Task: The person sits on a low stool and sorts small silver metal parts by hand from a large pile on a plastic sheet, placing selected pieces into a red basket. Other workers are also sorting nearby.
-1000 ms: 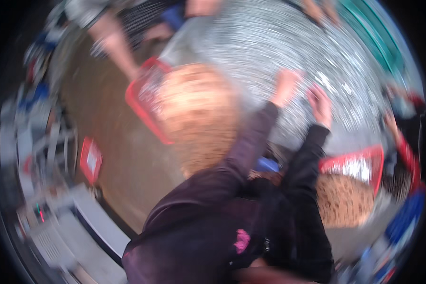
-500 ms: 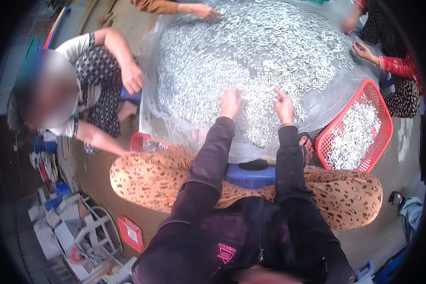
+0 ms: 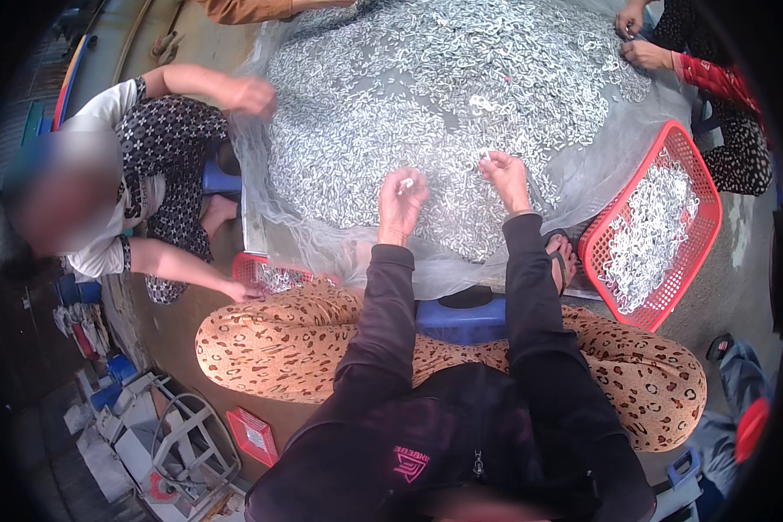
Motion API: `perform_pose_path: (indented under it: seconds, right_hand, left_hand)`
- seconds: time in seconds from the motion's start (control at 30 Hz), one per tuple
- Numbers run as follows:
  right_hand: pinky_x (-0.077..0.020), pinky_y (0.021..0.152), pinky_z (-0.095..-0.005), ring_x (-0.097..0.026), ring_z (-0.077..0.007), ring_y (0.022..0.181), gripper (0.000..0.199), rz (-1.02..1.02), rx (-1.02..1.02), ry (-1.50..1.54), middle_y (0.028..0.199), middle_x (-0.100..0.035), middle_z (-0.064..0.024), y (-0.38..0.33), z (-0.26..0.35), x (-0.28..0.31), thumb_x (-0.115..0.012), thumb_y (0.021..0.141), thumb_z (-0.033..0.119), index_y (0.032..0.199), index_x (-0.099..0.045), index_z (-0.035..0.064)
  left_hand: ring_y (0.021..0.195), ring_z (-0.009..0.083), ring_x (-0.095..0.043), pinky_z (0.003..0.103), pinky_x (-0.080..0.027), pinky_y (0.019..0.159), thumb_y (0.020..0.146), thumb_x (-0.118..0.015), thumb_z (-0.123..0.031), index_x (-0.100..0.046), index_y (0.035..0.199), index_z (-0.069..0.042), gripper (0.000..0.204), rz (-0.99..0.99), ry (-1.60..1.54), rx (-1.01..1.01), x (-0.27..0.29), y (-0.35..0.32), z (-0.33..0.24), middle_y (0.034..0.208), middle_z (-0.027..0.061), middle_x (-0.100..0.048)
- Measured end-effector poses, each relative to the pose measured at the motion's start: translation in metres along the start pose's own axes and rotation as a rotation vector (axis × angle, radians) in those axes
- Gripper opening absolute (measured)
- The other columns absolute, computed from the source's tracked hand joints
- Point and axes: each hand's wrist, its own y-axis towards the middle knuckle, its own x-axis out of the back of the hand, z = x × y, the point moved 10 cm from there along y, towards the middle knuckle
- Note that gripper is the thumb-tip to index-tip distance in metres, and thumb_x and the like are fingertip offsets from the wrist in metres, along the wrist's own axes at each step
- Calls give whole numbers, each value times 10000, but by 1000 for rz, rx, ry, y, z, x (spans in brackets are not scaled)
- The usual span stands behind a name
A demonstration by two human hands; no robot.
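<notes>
Heaped over a sheet of pale mesh [image 3: 574, 196] lie a great many small silvery-white curved pieces [image 3: 348, 148], some shaped like loops or hooks; their kind I cannot make out. My left hand [image 3: 401, 209] is above the near side of the heap, palm turned up, with its fingers curled around a small white piece [image 3: 406, 184]. To its right, my right hand [image 3: 507, 183] pinches another small white piece between thumb and fingertips, just over the heap. The two hands are apart from each other.
A red basket [image 3: 713, 204] of similar pieces stands at right, a smaller red basket [image 3: 245, 271] at left. Co-workers sit around the heap: a person at left [image 3: 178, 148], hands at upper right [image 3: 648, 54], an orange-brown sleeve [image 3: 248, 10] at far left. A blue stool [image 3: 461, 322] is below me.
My left hand has turned palm up and moved slightly left; my right hand has drawn slightly left. The left co-worker's hand has risen. At upper right, a co-worker's two hands now show close together.
</notes>
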Motion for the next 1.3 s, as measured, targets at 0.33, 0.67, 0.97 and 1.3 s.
perform_pose_path:
  seconds: [0.33, 0.67, 0.97, 1.3]
  right_hand:
    - [-469, 501, -245, -601, -142, 587, 305, -179, -197, 233, 754, -635, -123, -40, -11, 36, -528, 793, -23, 1097, -535, -4]
    - [-470, 642, -363, -595, -234, 722, 367, -28, -46, -194, 780, -588, -119, -20, 22, 12, -644, 758, 311, 965, -510, 40]
    - [-459, 762, -469, -586, -425, 888, 247, -162, 51, -680, 907, -640, -205, -30, -10, -43, -639, 808, 218, 890, -562, -2]
    - [-452, 643, -308, -567, -141, 636, 249, -140, 32, -149, 702, -658, -74, -19, -2, 15, -759, 688, 247, 808, -698, 38]
  left_hand:
    - [703, 346, -642, 430, -499, 629, 783, -656, -220, -621, 820, 14, 239, -228, 1867, -203, -11, -8, 28, 741, 180, -648]
    - [816, 399, -616, 452, -478, 730, 750, -662, -252, -673, 851, -25, 249, -266, 1672, -314, -19, 23, -10, 807, 235, -641]
    - [837, 377, -632, 464, -481, 761, 797, -637, -283, -655, 985, -77, 280, -49, 2132, -232, -24, 84, 3, 872, 200, -658]
    - [617, 113, -460, 225, -375, 485, 931, -489, -297, -575, 806, -69, 275, 21, 816, 154, 0, 37, -25, 660, -35, -450]
